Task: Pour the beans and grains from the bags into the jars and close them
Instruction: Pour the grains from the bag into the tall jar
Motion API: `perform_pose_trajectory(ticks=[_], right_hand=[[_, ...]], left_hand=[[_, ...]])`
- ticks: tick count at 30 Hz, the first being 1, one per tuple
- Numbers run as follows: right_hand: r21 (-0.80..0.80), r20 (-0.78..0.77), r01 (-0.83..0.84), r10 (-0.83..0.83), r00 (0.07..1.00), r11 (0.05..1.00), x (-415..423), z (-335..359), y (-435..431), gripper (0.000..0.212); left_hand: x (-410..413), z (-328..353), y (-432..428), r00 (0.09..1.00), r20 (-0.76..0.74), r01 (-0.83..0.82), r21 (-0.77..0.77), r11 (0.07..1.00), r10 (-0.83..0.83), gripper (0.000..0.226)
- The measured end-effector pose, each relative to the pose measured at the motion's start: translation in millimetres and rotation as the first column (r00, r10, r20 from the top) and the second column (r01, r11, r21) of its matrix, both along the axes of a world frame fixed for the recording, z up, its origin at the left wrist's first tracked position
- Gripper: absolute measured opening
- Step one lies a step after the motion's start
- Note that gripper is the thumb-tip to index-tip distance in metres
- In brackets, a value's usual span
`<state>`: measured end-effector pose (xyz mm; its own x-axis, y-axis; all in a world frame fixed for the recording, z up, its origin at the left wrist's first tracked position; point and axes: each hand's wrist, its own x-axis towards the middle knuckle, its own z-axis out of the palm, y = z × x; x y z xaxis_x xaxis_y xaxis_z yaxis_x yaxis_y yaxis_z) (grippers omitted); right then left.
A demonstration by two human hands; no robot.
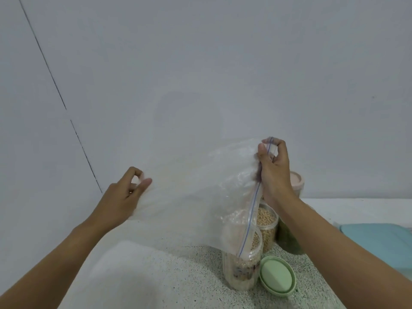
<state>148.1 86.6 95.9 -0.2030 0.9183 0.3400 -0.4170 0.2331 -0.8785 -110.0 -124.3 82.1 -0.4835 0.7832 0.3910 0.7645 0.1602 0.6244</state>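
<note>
Countertop of speckled grey stone [189, 282] lay below. A large clear zip-top plastic bag [200, 197] hung above it, seemingly near empty through the blur, left hand [124, 197] pinching its bottom corner, right hand [274, 168] pinching the zip edge. Its mouth dipped into an open clear grain-filled jar [242, 279]; a round green lid [277, 274] lay just beside.

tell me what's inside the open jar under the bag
Pale beans or grains show through the clear jar, with darker bits low down. The zip corner of the bag dips into its mouth, hiding the fill level.
</note>
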Motion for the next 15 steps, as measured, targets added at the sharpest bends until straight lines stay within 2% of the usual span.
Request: perform_pose_trajectory(ticks=[3,5,10,13,15], right_hand=[[0.032,0.012,-0.039,0.039,0.999,0.999,-6,4,0,0.015],[0.049,0.040,-0.095,0.093,0.995,0.994,-10,7,1,0.025],[0.172,0.239,-0.244,0.199,0.950,0.955,-16,10,6,0.033],[0.209,0.269,-0.303,0.243,0.932,0.930,-21,12,4,0.032],[0.237,0.300,-0.323,0.248,0.921,0.916,-23,6,3,0.031]], left_hand=[[-13,-12,-1,0.997,0.046,0.067,-0.117,0.991,-0.062,0.026],[-24,-21,-2,0.996,0.008,0.086,-0.220,0.972,-0.087,0.023],[-48,-38,-6,0.996,-0.046,0.048,-0.415,0.909,-0.074,0.022],[-53,-36,-4,0.992,-0.114,0.000,-0.436,0.900,-0.055,0.023],[-46,-35,4,0.993,-0.085,0.046,-0.398,0.916,-0.087,0.030]])
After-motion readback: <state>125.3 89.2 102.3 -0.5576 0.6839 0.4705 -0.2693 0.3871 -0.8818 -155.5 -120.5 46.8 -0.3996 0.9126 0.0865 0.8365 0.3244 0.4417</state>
